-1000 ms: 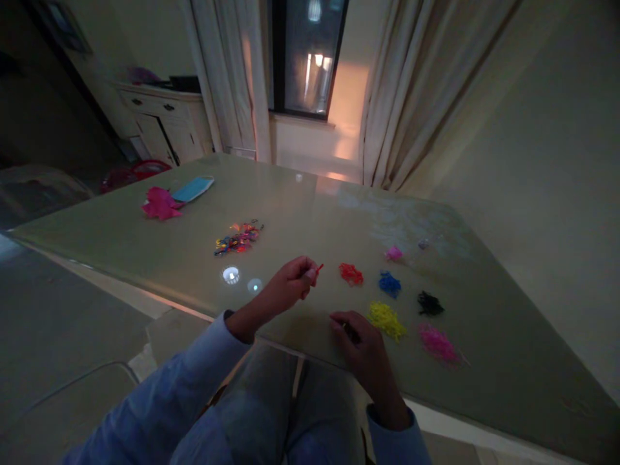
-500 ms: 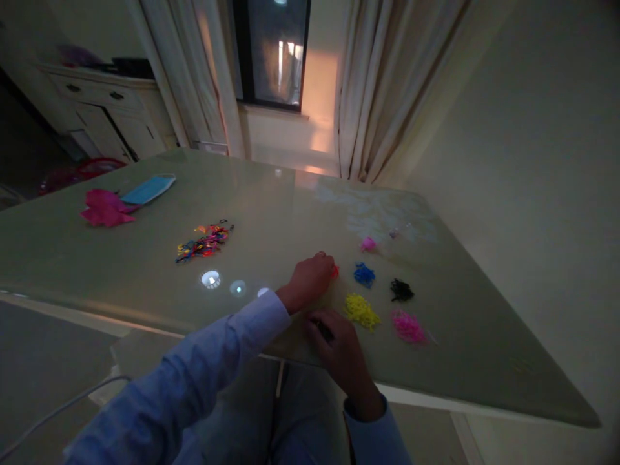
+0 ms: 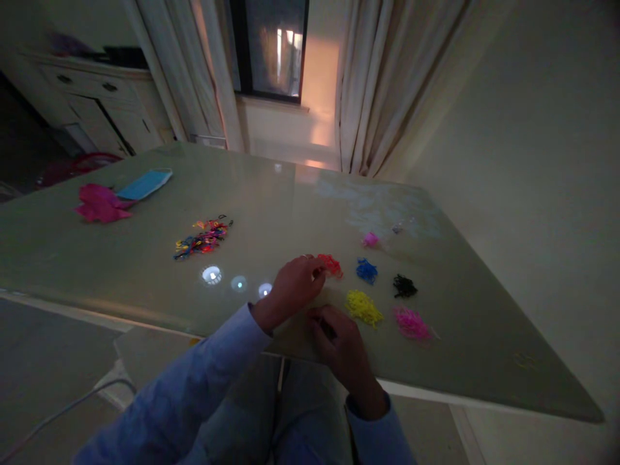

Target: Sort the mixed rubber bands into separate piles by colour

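Note:
My left hand (image 3: 296, 283) is beside a small pile of red rubber bands (image 3: 331, 265), its thumb and fingers drawn together at the pile's left edge. Whatever lies in that pinch is too small to make out. My right hand (image 3: 341, 345) rests on the table nearer to me, fingers curled and pinched; its contents are hidden. To its right lie sorted heaps of yellow bands (image 3: 363, 308), blue bands (image 3: 367, 270), black bands (image 3: 403, 285) and pink bands (image 3: 411, 323). Farther left sits a mixed-colour heap of small bands (image 3: 203, 238).
The glossy table (image 3: 261, 200) carries a blue face mask (image 3: 145, 185) and a crumpled pink cloth or bag (image 3: 101, 204) at the left. A small pink item (image 3: 371, 239) lies behind the blue bands. A pale wall (image 3: 542, 194) borders the right side.
My left hand has drawn back to the left, uncovering more of the red bands. My right hand stays in nearly the same place, and the view has shifted slightly.

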`<state>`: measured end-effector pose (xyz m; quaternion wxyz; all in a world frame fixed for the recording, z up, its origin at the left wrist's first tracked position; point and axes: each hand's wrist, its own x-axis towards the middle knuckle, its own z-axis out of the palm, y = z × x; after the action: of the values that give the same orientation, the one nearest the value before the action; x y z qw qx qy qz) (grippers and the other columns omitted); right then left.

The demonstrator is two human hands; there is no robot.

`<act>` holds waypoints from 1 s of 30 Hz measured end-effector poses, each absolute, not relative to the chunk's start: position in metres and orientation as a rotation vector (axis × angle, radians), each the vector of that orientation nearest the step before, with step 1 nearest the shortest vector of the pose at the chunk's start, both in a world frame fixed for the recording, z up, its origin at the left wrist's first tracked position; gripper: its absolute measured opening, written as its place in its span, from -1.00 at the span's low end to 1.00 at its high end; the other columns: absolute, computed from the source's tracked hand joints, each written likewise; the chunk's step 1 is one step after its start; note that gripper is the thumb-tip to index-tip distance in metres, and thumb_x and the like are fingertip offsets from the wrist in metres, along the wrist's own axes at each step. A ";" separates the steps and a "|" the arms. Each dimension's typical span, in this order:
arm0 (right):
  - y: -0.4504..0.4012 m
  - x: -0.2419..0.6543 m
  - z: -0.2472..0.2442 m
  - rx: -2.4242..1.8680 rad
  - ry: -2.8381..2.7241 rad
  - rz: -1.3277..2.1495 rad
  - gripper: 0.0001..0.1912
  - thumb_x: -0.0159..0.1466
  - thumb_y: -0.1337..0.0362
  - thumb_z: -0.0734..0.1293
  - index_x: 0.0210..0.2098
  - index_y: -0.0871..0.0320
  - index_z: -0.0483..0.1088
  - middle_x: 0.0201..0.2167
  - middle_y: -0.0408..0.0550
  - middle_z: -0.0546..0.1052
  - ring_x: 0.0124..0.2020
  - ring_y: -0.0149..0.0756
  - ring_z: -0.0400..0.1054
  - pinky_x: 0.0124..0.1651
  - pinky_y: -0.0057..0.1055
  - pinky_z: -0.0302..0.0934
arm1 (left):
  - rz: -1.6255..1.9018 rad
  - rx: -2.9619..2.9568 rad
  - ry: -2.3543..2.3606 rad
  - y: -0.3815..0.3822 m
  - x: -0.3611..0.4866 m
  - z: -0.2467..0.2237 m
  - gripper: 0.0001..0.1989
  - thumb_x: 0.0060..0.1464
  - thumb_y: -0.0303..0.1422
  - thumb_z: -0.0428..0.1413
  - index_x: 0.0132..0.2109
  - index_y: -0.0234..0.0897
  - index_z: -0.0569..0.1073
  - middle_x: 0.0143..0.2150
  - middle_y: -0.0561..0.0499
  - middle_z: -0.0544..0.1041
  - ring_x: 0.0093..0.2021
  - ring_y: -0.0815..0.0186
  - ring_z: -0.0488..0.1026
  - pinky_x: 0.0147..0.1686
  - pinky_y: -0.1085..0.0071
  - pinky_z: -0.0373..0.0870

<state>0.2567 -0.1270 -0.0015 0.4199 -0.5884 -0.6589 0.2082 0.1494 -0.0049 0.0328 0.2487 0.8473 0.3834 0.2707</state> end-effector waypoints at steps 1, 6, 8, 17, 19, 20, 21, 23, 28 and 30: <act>-0.127 0.257 -0.001 -1.473 -1.647 0.528 -0.86 0.28 0.36 0.27 -0.27 0.14 0.49 -0.35 -0.05 0.57 -0.36 -0.30 0.43 -0.30 -0.43 0.27 | 0.794 2.247 1.037 -0.007 0.142 0.031 -0.82 0.17 -0.40 0.06 -0.25 -0.23 0.57 -0.30 -0.07 0.56 -0.29 0.23 0.43 -0.23 0.35 0.26; -0.127 0.257 0.000 -1.471 -1.658 0.510 -0.86 0.33 0.29 0.29 -0.23 0.13 0.51 -0.37 -0.06 0.57 -0.37 -0.32 0.42 -0.30 -0.45 0.28 | 0.903 2.102 1.087 -0.017 0.095 0.018 -0.87 0.13 -0.38 0.11 -0.26 -0.24 0.58 -0.37 -0.04 0.53 -0.37 0.27 0.40 -0.27 0.37 0.23; -0.127 0.258 -0.001 -1.489 -1.662 0.502 -0.85 0.34 0.27 0.29 -0.24 0.12 0.51 -0.37 -0.06 0.57 -0.36 -0.31 0.43 -0.28 -0.44 0.28 | 0.904 2.117 1.125 -0.018 0.075 0.013 -0.85 0.15 -0.36 0.11 -0.25 -0.24 0.58 -0.35 -0.05 0.53 -0.35 0.26 0.41 -0.27 0.37 0.23; -0.112 0.256 0.010 -1.654 -1.606 0.622 -0.77 0.27 0.14 0.32 -0.24 0.12 0.55 -0.42 -0.06 0.59 -0.46 -0.28 0.44 -0.39 -0.40 0.31 | 1.011 1.800 1.062 -0.007 0.017 0.000 -0.83 0.13 -0.28 0.15 -0.29 -0.26 0.58 -0.35 -0.03 0.57 -0.33 0.29 0.45 -0.26 0.39 0.31; -0.101 0.247 0.020 -1.659 -1.610 0.665 -0.74 0.27 0.12 0.31 -0.20 0.13 0.54 -0.40 -0.06 0.60 -0.45 -0.27 0.45 -0.39 -0.40 0.31 | 1.061 1.600 1.061 -0.006 0.016 0.000 -0.78 0.12 -0.21 0.16 -0.29 -0.28 0.58 -0.37 -0.01 0.57 -0.36 0.30 0.44 -0.32 0.41 0.31; -0.093 0.240 0.025 -1.640 -1.618 0.683 -0.73 0.28 0.12 0.31 -0.17 0.13 0.54 -0.40 -0.06 0.59 -0.46 -0.28 0.45 -0.40 -0.40 0.31 | 1.080 1.519 1.049 -0.006 0.016 0.001 -0.77 0.10 -0.19 0.17 -0.29 -0.28 0.58 -0.39 0.00 0.56 -0.38 0.31 0.43 -0.34 0.42 0.31; -0.084 0.233 0.031 -1.611 -1.634 0.700 -0.72 0.28 0.12 0.30 -0.16 0.14 0.53 -0.41 -0.06 0.59 -0.46 -0.29 0.44 -0.40 -0.41 0.31 | 1.098 1.456 1.031 -0.006 0.017 0.002 -0.76 0.09 -0.18 0.18 -0.30 -0.28 0.58 -0.40 0.01 0.56 -0.39 0.32 0.42 -0.35 0.42 0.31; -0.059 0.215 0.042 -1.530 -1.689 0.716 -0.73 0.27 0.14 0.31 -0.15 0.16 0.52 -0.45 -0.09 0.57 -0.51 -0.33 0.42 -0.41 -0.43 0.30 | 1.132 1.372 0.986 -0.007 0.018 0.004 -0.76 0.06 -0.18 0.20 -0.31 -0.29 0.57 -0.42 0.02 0.55 -0.40 0.33 0.41 -0.36 0.43 0.30; 0.019 0.161 0.055 -1.434 -1.928 0.655 -0.81 0.23 0.32 0.31 -0.19 0.19 0.52 -0.36 -0.08 0.59 -0.40 -0.35 0.44 -0.29 -0.45 0.30 | 1.131 1.297 0.886 -0.007 0.017 0.003 -0.78 -0.01 -0.22 0.20 -0.38 -0.31 0.53 -0.46 0.03 0.50 -0.44 0.36 0.36 -0.40 0.45 0.26; 0.047 0.138 0.054 -1.439 -2.068 0.590 -0.81 0.23 0.38 0.29 -0.20 0.19 0.52 -0.29 -0.07 0.60 -0.35 -0.35 0.45 -0.22 -0.45 0.29 | 1.052 1.355 0.848 -0.007 0.016 0.001 -0.80 -0.05 -0.24 0.20 -0.43 -0.31 0.50 -0.51 0.04 0.46 -0.48 0.37 0.31 -0.44 0.46 0.21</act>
<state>0.1381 0.0468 0.0541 0.2733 -0.5349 -0.7687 0.2194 0.0164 -0.0074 0.0005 0.5761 0.5788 0.3620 0.4494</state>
